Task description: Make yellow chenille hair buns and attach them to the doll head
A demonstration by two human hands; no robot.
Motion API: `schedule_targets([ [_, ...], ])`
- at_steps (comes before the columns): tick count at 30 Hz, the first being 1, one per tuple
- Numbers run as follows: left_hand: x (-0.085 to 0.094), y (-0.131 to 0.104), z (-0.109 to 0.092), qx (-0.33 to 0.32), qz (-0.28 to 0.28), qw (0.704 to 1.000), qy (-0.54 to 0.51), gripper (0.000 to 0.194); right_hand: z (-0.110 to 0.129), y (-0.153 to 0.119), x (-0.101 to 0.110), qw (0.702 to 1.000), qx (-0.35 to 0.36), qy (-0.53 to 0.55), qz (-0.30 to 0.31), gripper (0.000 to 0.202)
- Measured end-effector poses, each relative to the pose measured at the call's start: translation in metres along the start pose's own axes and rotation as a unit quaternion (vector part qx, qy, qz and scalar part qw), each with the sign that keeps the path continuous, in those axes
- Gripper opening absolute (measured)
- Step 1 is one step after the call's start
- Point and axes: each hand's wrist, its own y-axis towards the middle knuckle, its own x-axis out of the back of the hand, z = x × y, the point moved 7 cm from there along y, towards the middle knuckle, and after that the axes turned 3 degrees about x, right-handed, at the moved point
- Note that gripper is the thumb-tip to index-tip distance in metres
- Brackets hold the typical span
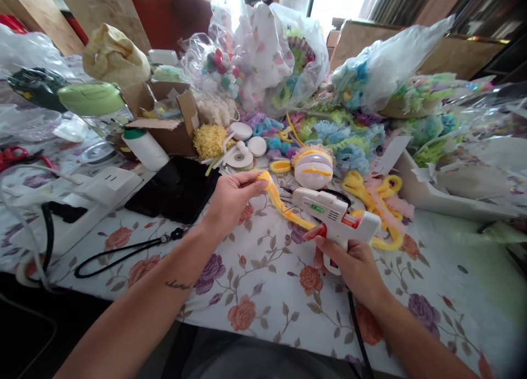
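Note:
Between the thumb and fingers of my left hand point(234, 199) is pinched the end of a yellow ribbon point(284, 210), which hangs down and runs right across the tablecloth. My right hand point(349, 263) is wrapped round the handle of a white glue gun point(329, 211) with a red trigger. Its nozzle points left, close to the ribbon. Just behind the gun sits a round white piece point(313, 169) with a frilled edge and a yellow strip on its front. More yellow strips point(387, 203) lie looped to the right, beside pink material.
A black tablet point(175, 189) with a wrist strap and a white power strip point(82, 208) lie on the left. Farther back are a cardboard box point(164, 126), ribbon spools point(239, 156) and clear bags of colourful trimmings point(263, 60). A white tray point(432, 189) stands at the right.

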Motion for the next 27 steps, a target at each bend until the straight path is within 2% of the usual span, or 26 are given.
schedule_targets([
  [6,-0.0059,-0.0028,0.003,0.02,0.023,0.999,0.012,0.032,-0.0028,-0.0031,0.0002,0.999,-0.02,-0.031,-0.024,0.025],
  [10,-0.0076,-0.0048,0.0024,0.022,0.022,0.999,0.025,0.032,-0.0051,-0.0027,-0.0034,0.999,-0.017,-0.033,-0.006,0.04],
  [13,-0.0077,-0.0051,0.0026,0.023,0.023,0.999,0.034,0.03,-0.0051,-0.0021,-0.0054,0.999,-0.016,-0.032,0.01,0.043],
  [16,-0.0073,-0.0046,0.0036,0.027,0.027,0.998,0.043,0.032,-0.0044,-0.0023,-0.0053,0.999,-0.024,-0.031,0.006,0.043],
  [21,-0.0078,-0.0041,0.004,0.027,0.032,0.998,0.045,0.034,-0.0025,-0.0025,-0.0015,0.999,-0.028,-0.035,-0.025,0.031],
  [27,-0.009,-0.0053,0.0031,0.025,0.034,0.998,0.038,0.031,-0.0051,-0.0008,0.0016,0.997,-0.029,-0.064,-0.028,0.032],
])
